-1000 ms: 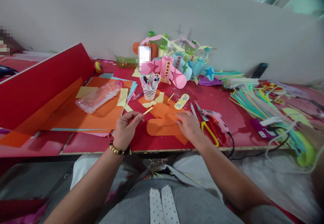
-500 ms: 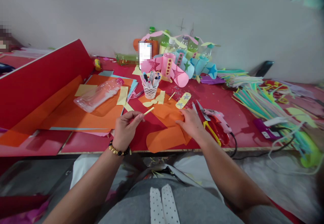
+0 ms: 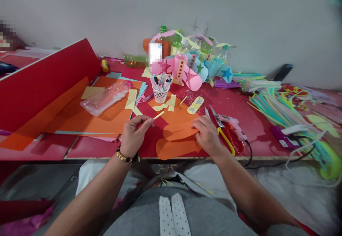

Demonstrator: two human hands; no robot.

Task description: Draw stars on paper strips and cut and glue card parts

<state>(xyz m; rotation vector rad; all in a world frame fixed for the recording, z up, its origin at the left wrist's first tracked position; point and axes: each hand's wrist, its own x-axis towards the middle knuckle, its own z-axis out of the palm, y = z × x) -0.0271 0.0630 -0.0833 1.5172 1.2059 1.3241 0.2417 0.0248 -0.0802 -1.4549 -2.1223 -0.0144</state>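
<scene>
Between the thumb and fingers of my left hand [image 3: 136, 134] is a thin pale yellow paper strip [image 3: 159, 115], pointing up to the right. My right hand [image 3: 207, 134] pinches the right end of an orange paper piece with a rounded end [image 3: 177, 131], lifted slightly off the table. A second rounded orange piece [image 3: 173, 148] lies just below it, near the table edge. Beyond my hands lie a yellow strip with grey stars [image 3: 195, 105], a small yellow stick-like strip [image 3: 183, 100] and a yellow propeller-shaped cutout [image 3: 161, 107].
Scissors [image 3: 223, 132] and a pink glue gun [image 3: 235, 124] lie right of my right hand. A clear plastic bottle [image 3: 107, 98] rests on orange sheets at left. A pen cup [image 3: 160, 95] and decorated bottle planes [image 3: 184, 68] stand behind. Bundled coloured strips [image 3: 280, 111] lie at right.
My right hand has closed on the rounded orange piece and raised it from the table, turning it lengthwise. My left hand still holds the yellow strip in nearly the same place.
</scene>
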